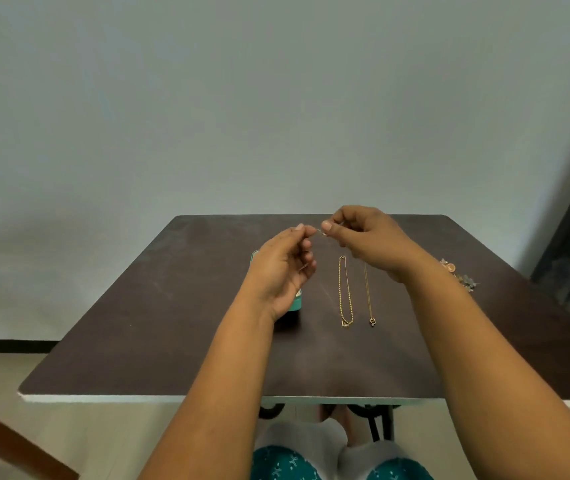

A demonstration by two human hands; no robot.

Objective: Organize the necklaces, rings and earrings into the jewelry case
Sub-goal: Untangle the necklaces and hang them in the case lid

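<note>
L hand (285, 268) raised above table, thumb and forefinger pinched on one end of a thin piece (320, 232), other fingers loosely curled. R hand (368, 242) level with it at 3 o'clock, thumb and forefinger pinched on the other end, remaining fingers curled under. Fingertips of both hands nearly met, only a short bit of fine metal visible between; too small to tell if chain, clasp or earring hook. Held clear of the table surface.

Directly under L hand, at 6 o'clock of the palm: teal jewelry case (296, 303), mostly hidden by hand and wrist, only a corner and a sliver of edge seen; couldn't tell if lid open.

At 3 o'clock of case, below R hand: thicker gold necklace (345, 292) laid straight, pendant end toward the near edge. Just beside it, at its 3 o'clock: thinner gold necklace (368, 296) w/ small ring pendant, top partly covered by R wrist.

Further out at 3 o'clock, past R forearm, near table's right edge: small jewelry cluster (458, 273), apart from necklaces; pieces too small to sort.

All on dark brown table (159, 334) w/ pale edge.
</note>
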